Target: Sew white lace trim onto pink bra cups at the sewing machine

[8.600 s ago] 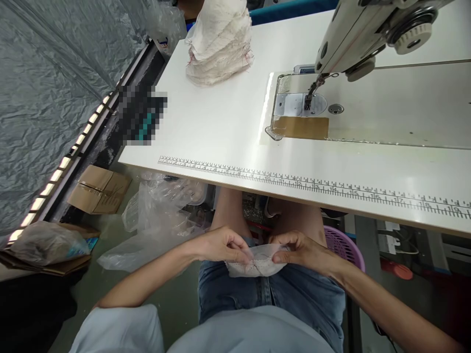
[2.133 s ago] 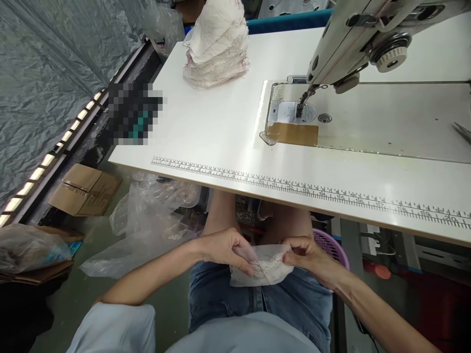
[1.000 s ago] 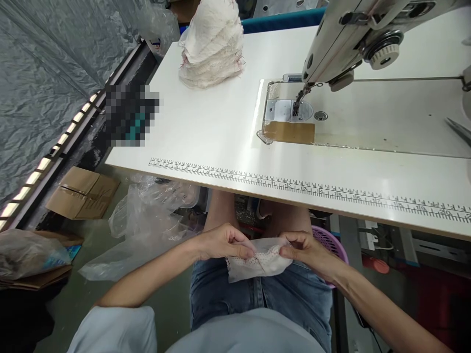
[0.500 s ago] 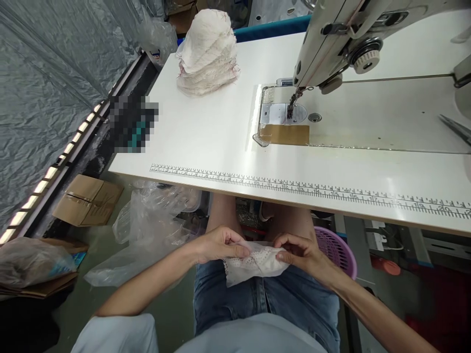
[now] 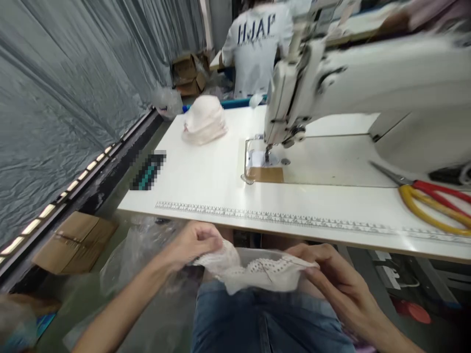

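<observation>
Over my lap, just below the table's front edge, I hold a small white lace fabric piece (image 5: 253, 271) between both hands. My left hand (image 5: 191, 241) is closed on its left end. My right hand (image 5: 333, 274) pinches its right end. Ahead on the white table (image 5: 206, 181) stands the sewing machine (image 5: 353, 93), with its needle and presser foot (image 5: 267, 154) over the metal plate. A stack of similar white fabric pieces (image 5: 204, 126) sits at the table's far left. The picture is smeared by motion.
Red and yellow scissors (image 5: 430, 203) lie at the table's right. A ruler strip (image 5: 279, 219) runs along the front edge. A person in a white shirt (image 5: 255, 46) sits beyond the table, back turned. A cardboard box (image 5: 71, 240) and plastic bags (image 5: 125, 264) lie on the floor at left.
My view has swung upward, so the room beyond the table and the scissors now show. My hands have lifted the fabric piece and stretched it wider apart.
</observation>
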The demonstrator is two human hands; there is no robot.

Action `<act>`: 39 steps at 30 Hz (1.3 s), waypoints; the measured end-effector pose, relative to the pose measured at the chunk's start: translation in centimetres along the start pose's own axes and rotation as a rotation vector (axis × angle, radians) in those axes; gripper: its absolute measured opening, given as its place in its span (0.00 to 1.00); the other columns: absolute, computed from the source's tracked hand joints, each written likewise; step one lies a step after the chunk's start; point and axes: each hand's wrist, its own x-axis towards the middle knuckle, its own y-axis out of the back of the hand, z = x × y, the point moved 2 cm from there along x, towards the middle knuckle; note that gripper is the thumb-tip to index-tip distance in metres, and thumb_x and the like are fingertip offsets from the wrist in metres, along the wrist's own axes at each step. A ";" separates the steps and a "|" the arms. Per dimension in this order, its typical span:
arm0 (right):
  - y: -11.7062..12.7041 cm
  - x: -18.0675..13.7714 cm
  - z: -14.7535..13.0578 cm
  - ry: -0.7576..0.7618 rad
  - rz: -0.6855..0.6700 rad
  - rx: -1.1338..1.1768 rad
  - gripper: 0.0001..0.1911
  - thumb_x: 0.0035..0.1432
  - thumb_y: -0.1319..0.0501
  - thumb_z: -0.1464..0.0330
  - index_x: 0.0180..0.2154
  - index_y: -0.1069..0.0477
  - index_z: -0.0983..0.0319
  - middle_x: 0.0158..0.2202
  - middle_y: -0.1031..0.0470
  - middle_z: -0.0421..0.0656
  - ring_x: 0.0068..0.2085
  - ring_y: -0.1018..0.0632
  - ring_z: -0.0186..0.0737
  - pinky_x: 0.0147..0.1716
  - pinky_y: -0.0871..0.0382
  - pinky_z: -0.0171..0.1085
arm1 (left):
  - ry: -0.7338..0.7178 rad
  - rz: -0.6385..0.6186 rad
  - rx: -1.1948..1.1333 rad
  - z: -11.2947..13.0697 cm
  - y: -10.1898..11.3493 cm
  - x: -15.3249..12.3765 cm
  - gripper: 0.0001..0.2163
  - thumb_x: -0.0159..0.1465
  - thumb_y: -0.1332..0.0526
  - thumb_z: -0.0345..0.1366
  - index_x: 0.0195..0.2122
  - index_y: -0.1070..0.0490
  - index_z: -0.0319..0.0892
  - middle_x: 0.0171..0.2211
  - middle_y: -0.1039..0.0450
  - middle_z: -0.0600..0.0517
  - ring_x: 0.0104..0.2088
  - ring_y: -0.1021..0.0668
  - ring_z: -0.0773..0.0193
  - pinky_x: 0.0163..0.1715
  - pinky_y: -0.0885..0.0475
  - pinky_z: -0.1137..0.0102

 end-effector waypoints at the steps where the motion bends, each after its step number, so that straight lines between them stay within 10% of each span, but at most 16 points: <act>1: 0.7 0.8 -0.8 0.022 0.017 -0.017 0.05 0.64 0.47 0.64 0.38 0.34 0.56 0.34 0.29 0.42 0.33 0.26 0.37 0.29 0.31 0.32 | -0.050 0.064 0.030 1.5 1.6 0.2 0.19 0.50 0.33 0.50 0.25 0.28 0.36 0.18 0.33 0.55 0.19 0.36 0.74 0.19 0.44 0.78; 7: 4.5 8.2 -6.0 0.118 -0.161 -0.304 0.10 0.60 0.43 0.61 0.41 0.31 0.59 0.34 0.31 0.41 0.29 0.30 0.33 0.26 0.36 0.30 | -0.317 0.445 0.628 10.3 9.6 2.8 0.17 0.54 0.38 0.50 0.25 0.28 0.38 0.22 0.31 0.52 0.25 0.29 0.64 0.25 0.37 0.74; 11: 4.4 11.8 -8.7 0.184 -0.432 -0.481 0.17 0.58 0.40 0.63 0.49 0.33 0.58 0.35 0.29 0.40 0.28 0.32 0.32 0.28 0.37 0.31 | -0.488 0.677 1.007 12.5 6.0 3.4 0.11 0.54 0.37 0.40 0.36 0.27 0.39 0.37 0.27 0.45 0.44 0.28 0.50 0.40 0.35 0.64; 16: 3.3 13.1 -10.5 0.214 -0.617 -0.536 0.17 0.55 0.37 0.63 0.45 0.35 0.60 0.37 0.28 0.40 0.29 0.31 0.32 0.27 0.39 0.30 | -0.556 -0.204 0.469 11.1 -4.0 5.0 0.23 0.48 0.31 0.47 0.41 0.31 0.39 0.31 0.32 0.53 0.31 0.30 0.65 0.30 0.35 0.72; 25: 4.0 7.4 -3.8 -0.245 -0.450 -0.113 0.21 0.47 0.32 0.59 0.38 0.35 0.63 0.34 0.30 0.40 0.37 0.29 0.38 0.35 0.36 0.34 | -0.225 -0.117 -0.050 7.1 -4.8 4.9 0.18 0.48 0.31 0.46 0.29 0.30 0.35 0.24 0.32 0.54 0.23 0.31 0.71 0.23 0.38 0.77; 31: 6.6 9.4 -6.0 -0.182 -0.255 -0.169 0.15 0.56 0.40 0.56 0.36 0.34 0.61 0.28 0.31 0.39 0.29 0.30 0.35 0.26 0.37 0.32 | -0.268 0.031 -0.243 5.9 -5.4 3.9 0.17 0.53 0.33 0.44 0.34 0.33 0.36 0.29 0.29 0.51 0.28 0.25 0.68 0.30 0.30 0.74; 35: 9.2 13.5 -5.5 0.089 -0.156 -0.694 0.12 0.58 0.43 0.59 0.38 0.33 0.61 0.27 0.30 0.42 0.27 0.30 0.38 0.25 0.37 0.36 | -0.315 0.128 0.165 3.9 -5.2 5.0 0.15 0.59 0.40 0.43 0.41 0.37 0.39 0.33 0.29 0.48 0.28 0.24 0.62 0.27 0.27 0.67; 39: 8.5 13.3 -3.5 0.339 -0.041 -0.911 0.09 0.62 0.47 0.66 0.42 0.33 0.62 0.44 0.29 0.52 0.45 0.28 0.49 0.41 0.34 0.47 | -0.869 0.506 0.774 3.6 -5.1 4.9 0.15 0.63 0.46 0.30 0.52 0.39 0.42 0.47 0.33 0.43 0.45 0.27 0.57 0.42 0.29 0.60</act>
